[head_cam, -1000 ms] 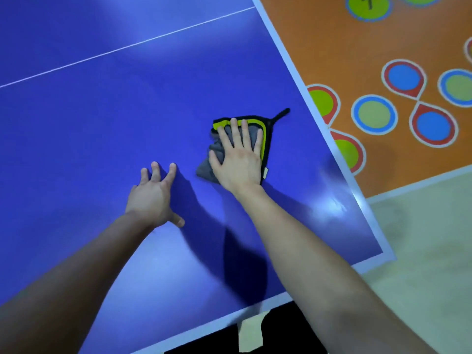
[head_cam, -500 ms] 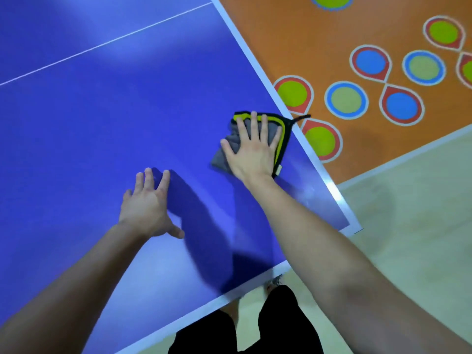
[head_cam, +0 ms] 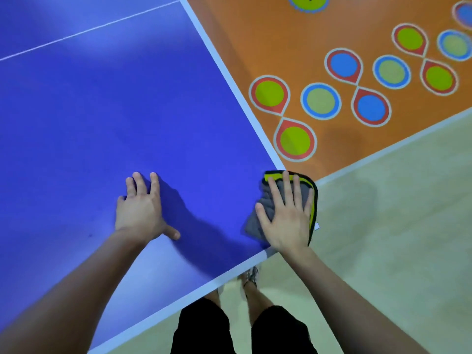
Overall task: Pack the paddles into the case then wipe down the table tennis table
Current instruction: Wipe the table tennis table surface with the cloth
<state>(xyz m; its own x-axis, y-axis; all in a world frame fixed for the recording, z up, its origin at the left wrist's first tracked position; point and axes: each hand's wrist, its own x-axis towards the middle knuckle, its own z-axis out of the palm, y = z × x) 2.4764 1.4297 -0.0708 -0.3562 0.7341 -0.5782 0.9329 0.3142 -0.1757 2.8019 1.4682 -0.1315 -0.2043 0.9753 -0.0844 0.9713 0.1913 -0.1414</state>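
Right hand (head_cam: 286, 215): open and flat, palm down, fingers straight and slightly spread, pressing on the cloth (head_cam: 252, 226), right of centre in the lower half of the frame.

Cloth: grey, bunched under the palm, with a yellow-green band and black edging along its far and right sides. It lay on the near right corner of the bench (head_cam: 102, 123), its right edge past the bench's side border; a small white tag showed at its lower right.

Left hand (head_cam: 139, 210): open, palm down, fingers straight, thumb out to the side, resting on bare blue surface left of the cloth and well apart from it.

Bench: blue table tennis top with a white border (head_cam: 229, 80), filling the left of the frame; a thin white line (head_cam: 89, 29) crossed the upper left.

Orange floor mat (head_cam: 281, 34), upper right: printed with ringed green and blue circles.

Beige floor (head_cam: 383, 238), lower right.

Black shorts (head_cam: 201, 330) and one shoe (head_cam: 251, 275), bottom centre, below the bench's near edge.
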